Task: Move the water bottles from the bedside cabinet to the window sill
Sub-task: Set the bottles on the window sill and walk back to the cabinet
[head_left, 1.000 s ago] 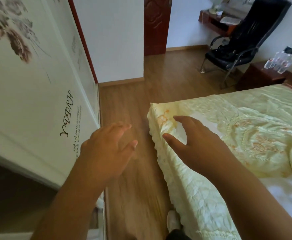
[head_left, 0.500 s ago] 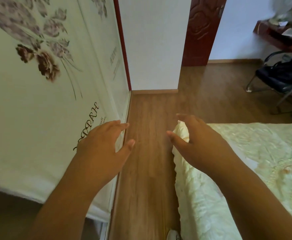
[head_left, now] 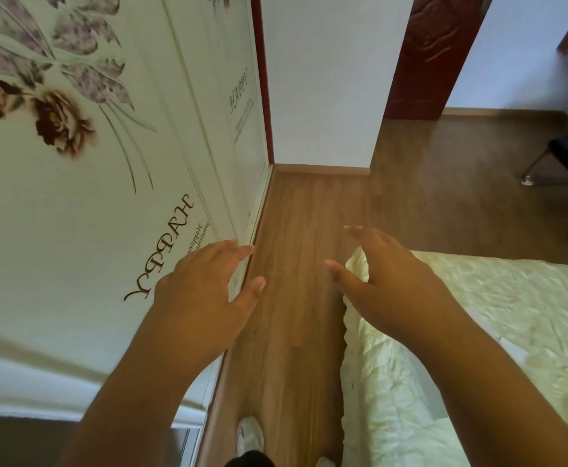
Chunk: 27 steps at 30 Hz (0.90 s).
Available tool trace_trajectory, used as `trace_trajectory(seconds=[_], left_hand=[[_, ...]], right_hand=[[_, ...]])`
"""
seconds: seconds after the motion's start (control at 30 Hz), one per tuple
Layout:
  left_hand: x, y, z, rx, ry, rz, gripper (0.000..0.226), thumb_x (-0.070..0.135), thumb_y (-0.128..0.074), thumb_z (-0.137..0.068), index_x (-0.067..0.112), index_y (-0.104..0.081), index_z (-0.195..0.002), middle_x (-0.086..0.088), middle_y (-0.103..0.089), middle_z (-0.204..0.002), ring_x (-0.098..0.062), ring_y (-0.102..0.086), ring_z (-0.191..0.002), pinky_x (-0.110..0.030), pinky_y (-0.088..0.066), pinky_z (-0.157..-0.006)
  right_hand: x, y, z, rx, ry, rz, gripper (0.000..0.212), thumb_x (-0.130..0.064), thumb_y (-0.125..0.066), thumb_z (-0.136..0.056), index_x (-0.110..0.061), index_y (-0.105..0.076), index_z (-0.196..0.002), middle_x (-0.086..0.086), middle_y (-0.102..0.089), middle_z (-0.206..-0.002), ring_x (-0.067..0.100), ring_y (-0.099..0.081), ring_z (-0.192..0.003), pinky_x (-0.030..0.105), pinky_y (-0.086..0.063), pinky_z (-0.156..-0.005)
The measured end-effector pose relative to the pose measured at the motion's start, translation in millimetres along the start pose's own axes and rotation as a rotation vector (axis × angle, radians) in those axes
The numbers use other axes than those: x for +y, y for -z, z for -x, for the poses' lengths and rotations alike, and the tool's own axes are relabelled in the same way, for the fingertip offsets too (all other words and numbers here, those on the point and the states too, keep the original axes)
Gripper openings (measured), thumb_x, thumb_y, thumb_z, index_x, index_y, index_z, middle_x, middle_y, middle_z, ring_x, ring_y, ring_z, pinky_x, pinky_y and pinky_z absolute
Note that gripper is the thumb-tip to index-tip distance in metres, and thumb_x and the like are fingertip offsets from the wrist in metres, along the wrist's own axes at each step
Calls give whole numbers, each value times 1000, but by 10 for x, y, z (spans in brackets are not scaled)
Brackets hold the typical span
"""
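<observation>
Left hand (head_left: 205, 291): lower centre-left of frame, fingers spread and relaxed, holding nothing.
Right hand (head_left: 387, 281): lower centre-right, fingers apart, loosely extended, empty.
Between hands: strip of brown wood-plank floor (head_left: 296, 264).
Left of frame: white wardrobe door with printed flowers (head_left: 90, 197).
Lower right: pale yellow quilted bedspread (head_left: 478, 332).
Water bottles, cabinet, sill: out of frame; direction, axis and nearer hand impossible to tell.
Likely step: walking, nothing carried.

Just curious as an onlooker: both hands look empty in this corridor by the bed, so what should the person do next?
Probably walk on along the wood floor past the bed: the left hand and right hand hold nothing, and no bottles are in view.
</observation>
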<state>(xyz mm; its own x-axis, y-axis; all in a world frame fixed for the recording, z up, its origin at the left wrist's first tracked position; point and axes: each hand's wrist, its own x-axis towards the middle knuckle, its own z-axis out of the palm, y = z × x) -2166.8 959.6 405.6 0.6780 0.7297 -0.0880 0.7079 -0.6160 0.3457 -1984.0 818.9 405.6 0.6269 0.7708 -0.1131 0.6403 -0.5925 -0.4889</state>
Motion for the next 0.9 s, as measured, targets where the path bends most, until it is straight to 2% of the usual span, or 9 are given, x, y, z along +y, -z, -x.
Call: trace_trajectory(seconds=[0.27,0.43,0.5,0.67,0.9], left_hand=[[-15,-161,-945,-80,-117,49,56,62,-42,-93,46,-36,-147,20,-33,-156,-10,-29,-145,-48,-31,-117],[-98,-49,-1780,-110,-203,63,56,60,-43,-95,44,-35,-148,18,-32,-157,-13,-29,-145,-48,-32,-116],[-154,47,-2119,-101,-226,75,56,59,-43,-96,43,-35,-149,17,-32,-158,-13,-29,-145,-47,-31,-117],[-354,210,-2842,-100,-274,84,56,60,-43,-95,43,-36,-148,15,-34,-157,-15,-35,-143,-45,-33,-114],[-592,234,-3421,-166,-285,76,54,58,-44,-96,43,-36,-148,16,-34,-157,-13,-34,-143,-44,-33,-115]], right_hand=[[108,15,-641,37,-135,31,68,-70,-45,-92,-37,-34,-151,-12,-38,-158,16,-51,-134,39,-43,-107],[10,61,-1183,91,-244,56,69,-73,-45,-90,-41,-33,-150,-14,-36,-159,16,-51,-135,43,-42,-109],[-96,83,-1439,119,-271,65,69,-74,-45,-89,-42,-33,-148,-14,-37,-158,15,-55,-130,44,-45,-108],[-371,41,-2019,166,-278,86,70,-75,-46,-89,-41,-33,-148,-15,-38,-157,12,-55,-128,43,-47,-107],[-565,11,-2596,135,-263,111,70,-73,-44,-90,-38,-32,-149,-14,-38,-157,11,-53,-129,46,-46,-108]])
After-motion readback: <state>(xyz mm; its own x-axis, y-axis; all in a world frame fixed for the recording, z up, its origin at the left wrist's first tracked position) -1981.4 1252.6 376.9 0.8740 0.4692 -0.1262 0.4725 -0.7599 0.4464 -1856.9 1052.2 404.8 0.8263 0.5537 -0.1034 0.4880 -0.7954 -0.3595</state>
